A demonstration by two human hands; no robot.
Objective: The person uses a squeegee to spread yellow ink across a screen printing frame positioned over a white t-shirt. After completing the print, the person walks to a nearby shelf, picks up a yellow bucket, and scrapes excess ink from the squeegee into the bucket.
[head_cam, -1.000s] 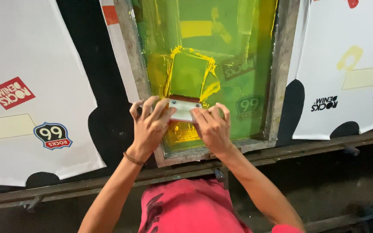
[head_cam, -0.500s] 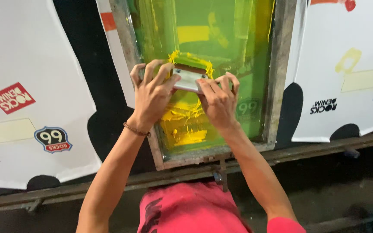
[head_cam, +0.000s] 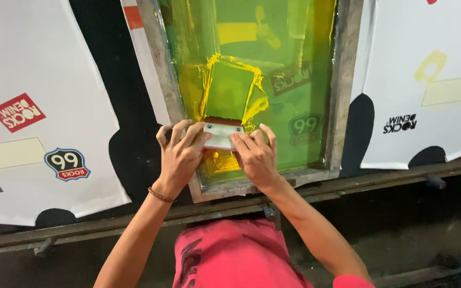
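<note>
A: Entry. A small squeegee (head_cam: 223, 135) was gripped from both sides, the left hand (head_cam: 180, 154) closed over its left end and the right hand (head_cam: 256, 157) closed over its right end. It was set on the green mesh of the screen frame (head_cam: 158, 64), near the frame's near edge, with yellow ink (head_cam: 252, 104) smeared beyond it toward the far edge.

B: Step judged?

A: A pull stroke was judged to be near its finish, the blade having been drawn toward the near rail of the printing table (head_cam: 108, 226). The next move was judged to call for even pressure from both hands and a clean lift or reversal short of the frame wall.

B: Change noted?

A: Against half a second earlier, the squeegee was recorded lower on the mesh, closer to the near edge; more bare mesh and ink trail were exposed behind it. White printed fabric panels (head_cam: 33, 106) either side were recorded unchanged.
</note>
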